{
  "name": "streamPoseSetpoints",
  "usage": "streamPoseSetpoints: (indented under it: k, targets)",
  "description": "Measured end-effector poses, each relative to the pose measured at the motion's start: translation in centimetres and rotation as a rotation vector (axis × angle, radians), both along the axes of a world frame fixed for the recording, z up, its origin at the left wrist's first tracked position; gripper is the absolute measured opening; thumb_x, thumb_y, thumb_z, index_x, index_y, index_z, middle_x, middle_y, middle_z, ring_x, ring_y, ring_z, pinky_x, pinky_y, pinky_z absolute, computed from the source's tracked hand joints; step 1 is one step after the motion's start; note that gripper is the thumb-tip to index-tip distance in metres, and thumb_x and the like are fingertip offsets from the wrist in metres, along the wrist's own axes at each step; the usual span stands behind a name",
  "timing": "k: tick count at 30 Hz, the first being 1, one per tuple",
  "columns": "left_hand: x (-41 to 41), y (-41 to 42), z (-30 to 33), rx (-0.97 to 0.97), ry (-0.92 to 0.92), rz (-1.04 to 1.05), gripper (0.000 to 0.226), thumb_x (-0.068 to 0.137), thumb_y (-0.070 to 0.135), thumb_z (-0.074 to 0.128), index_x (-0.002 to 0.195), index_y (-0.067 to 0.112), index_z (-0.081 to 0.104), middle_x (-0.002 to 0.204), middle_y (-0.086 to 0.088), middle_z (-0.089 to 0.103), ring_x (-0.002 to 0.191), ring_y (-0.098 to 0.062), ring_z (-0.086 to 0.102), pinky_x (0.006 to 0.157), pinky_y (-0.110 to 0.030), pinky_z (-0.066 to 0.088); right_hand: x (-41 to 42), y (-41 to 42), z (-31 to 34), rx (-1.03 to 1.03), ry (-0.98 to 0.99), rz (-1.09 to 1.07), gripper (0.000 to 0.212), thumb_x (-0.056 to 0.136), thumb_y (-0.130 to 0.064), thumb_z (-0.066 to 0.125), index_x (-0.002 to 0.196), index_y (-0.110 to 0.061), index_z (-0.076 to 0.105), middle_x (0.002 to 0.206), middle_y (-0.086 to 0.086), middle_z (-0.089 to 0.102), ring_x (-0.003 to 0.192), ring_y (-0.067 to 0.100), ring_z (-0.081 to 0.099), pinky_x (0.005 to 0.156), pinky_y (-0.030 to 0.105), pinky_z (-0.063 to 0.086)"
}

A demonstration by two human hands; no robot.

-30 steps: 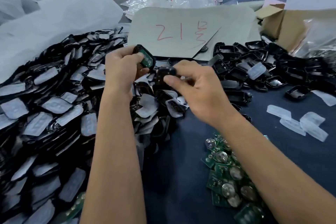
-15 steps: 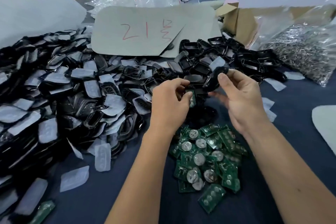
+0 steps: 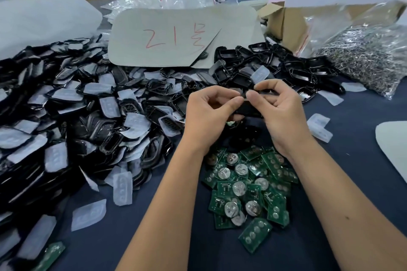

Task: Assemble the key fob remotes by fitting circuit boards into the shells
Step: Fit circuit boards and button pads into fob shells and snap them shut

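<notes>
Shell held between both hands, board seating in progress

Head view. Both hands are raised over the bench point(image 3: 343, 138), meeting above the pile of green circuit boards point(image 3: 248, 185). Left hand point(image 3: 209, 114): grip narrow, thumb and forefinger pinching the near-left edge of a black shell point(image 3: 250, 109). Right hand point(image 3: 279, 110): grip likewise closed on the same shell, thumb and forefinger pinching its upper edge, remaining fingers curled behind it. The shell sits between the two grips, tilted toward the camera, probably so the cavity can be seen while working. A small glint of metal shows just below the left grip; whether that is a board already in the shell, I cannot tell.

Judgement: the two-sided pinch braces the shell so a board can be pressed home without it twisting. Step in hand looks like seating or checking a board.

Supplies sit where each grip reaches them easily: boards directly beneath the hands, the large heap of shells with white pads point(image 3: 77, 116) to the left of the left grip, open empty shells point(image 3: 275, 59) beyond the right grip. Further beyond, a grey card with red writing point(image 3: 176, 37); far right of the right grip, a clear bag of small metal parts point(image 3: 365, 55).
</notes>
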State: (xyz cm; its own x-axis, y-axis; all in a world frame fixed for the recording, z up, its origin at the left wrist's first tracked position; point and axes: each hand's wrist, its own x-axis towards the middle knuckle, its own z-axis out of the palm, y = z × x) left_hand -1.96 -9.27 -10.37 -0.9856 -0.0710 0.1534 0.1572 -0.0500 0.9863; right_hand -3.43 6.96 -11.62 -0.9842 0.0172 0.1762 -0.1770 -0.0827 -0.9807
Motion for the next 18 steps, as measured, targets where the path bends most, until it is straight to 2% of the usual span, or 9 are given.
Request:
streamPoseSetpoints:
  k: [2, 4, 5, 8, 12, 15, 18]
  targets:
    - [-0.04, 0.26, 0.01, 0.072, -0.045, 0.018, 0.007, 0.087, -0.002, 0.079, 0.087, -0.001, 0.071, 0.071, -0.006, 0.072, 0.068, -0.02, 0.074, 0.066, -0.027, 0.062, -0.34, -0.09, 0.02, -0.153, -0.042, -0.034, 0.028, 0.084, -0.029, 0.082, 0.101, -0.015, 0.065, 0.088, 0.015, 0.076, 0.084, 0.033, 0.074, 0.08, 0.051, 0.061]
    - [-0.13, 0.32, 0.11, 0.122, -0.078, 0.049, 0.013, 0.087, -0.003, 0.079, 0.081, 0.001, 0.068, 0.074, -0.01, 0.073, 0.07, -0.026, 0.076, 0.069, -0.03, 0.063, -0.56, 0.08, 0.26, -0.318, -0.072, 0.011, 0.025, 0.081, -0.024, 0.079, 0.1, -0.013, 0.068, 0.093, 0.011, 0.076, 0.087, 0.024, 0.073, 0.079, 0.036, 0.061]
    - [-0.18, 0.3, 0.2, 0.136, -0.091, 0.05, 0.014, 0.086, -0.003, 0.079, 0.079, 0.002, 0.067, 0.076, -0.013, 0.074, 0.072, -0.029, 0.076, 0.07, -0.031, 0.063, -0.63, 0.24, 0.31, -0.381, -0.076, 0.043, 0.024, 0.081, -0.019, 0.078, 0.101, -0.011, 0.069, 0.095, 0.011, 0.077, 0.09, 0.024, 0.073, 0.081, 0.033, 0.061]
    - [-0.2, 0.16, 0.37, 0.177, -0.139, 0.003, 0.017, 0.087, -0.002, 0.078, 0.076, 0.003, 0.067, 0.077, -0.014, 0.074, 0.077, -0.031, 0.077, 0.072, -0.032, 0.063, -0.54, 0.48, 0.25, -0.49, -0.064, 0.143, 0.023, 0.084, -0.008, 0.073, 0.107, -0.005, 0.071, 0.105, 0.015, 0.077, 0.101, 0.028, 0.074, 0.089, 0.036, 0.06]
    - [-0.17, 0.27, 0.17, 0.154, -0.173, -0.044, 0.019, 0.087, -0.001, 0.078, 0.074, 0.006, 0.066, 0.071, -0.005, 0.072, 0.074, -0.024, 0.076, 0.078, -0.036, 0.064, -0.45, 0.53, 0.27, -0.481, -0.059, 0.135, 0.018, 0.081, -0.004, 0.074, 0.099, -0.007, 0.077, 0.106, 0.017, 0.078, 0.101, 0.03, 0.076, 0.084, 0.035, 0.061]
    - [-0.22, 0.47, 0.12, 0.123, -0.135, -0.032, 0.01, 0.087, 0.0, 0.078, 0.087, 0.008, 0.074, 0.075, -0.008, 0.071, 0.076, -0.021, 0.074, 0.075, -0.032, 0.063, -0.54, 0.58, 0.26, -0.469, -0.088, 0.083, 0.015, 0.077, -0.006, 0.077, 0.092, -0.009, 0.078, 0.101, 0.015, 0.079, 0.096, 0.027, 0.077, 0.081, 0.036, 0.062]
    - [-0.33, 0.67, 0.24, 0.111, -0.126, -0.054, 0.016, 0.091, -0.001, 0.074, 0.097, 0.012, 0.079, 0.085, -0.014, 0.076, 0.083, -0.021, 0.076, 0.074, -0.029, 0.062, -0.6, 0.55, 0.17, -0.478, -0.106, 0.072, 0.02, 0.075, -0.006, 0.078, 0.095, -0.006, 0.075, 0.1, 0.015, 0.079, 0.094, 0.027, 0.077, 0.08, 0.035, 0.062]
